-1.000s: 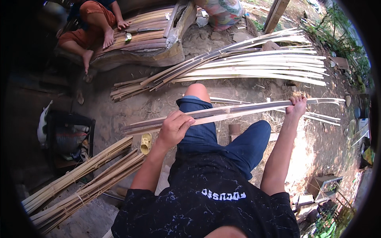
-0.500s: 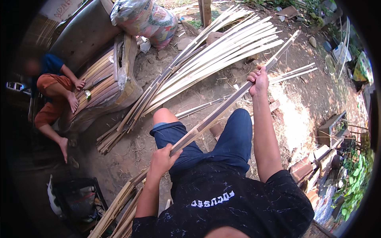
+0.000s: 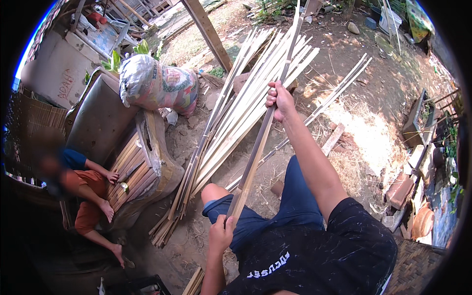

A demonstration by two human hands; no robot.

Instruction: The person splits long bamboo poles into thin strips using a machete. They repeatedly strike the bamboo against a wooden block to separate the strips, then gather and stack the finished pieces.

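Note:
A long split bamboo strip, dark on one face and pale along an edge, slants up and away across my lap. My left hand is closed round its near end, above my left thigh. Farther along it, my right hand grips the strip with fingers wrapped round. The strip's far end runs out at the top of the view. Behind it a fanned bundle of pale bamboo strips lies on the ground. Two or so more thin strips lie to the right.
At left, a person sits on a worn sofa with bamboo slats, one hand beside a knife-like blade. A stuffed sack stands behind. More strips lie near my left elbow. Bricks and debris line the right.
The strip has swung to the left and steeper, its far end now pointing away from me. Both hands keep their grip. The view has also shifted, showing more of the far left.

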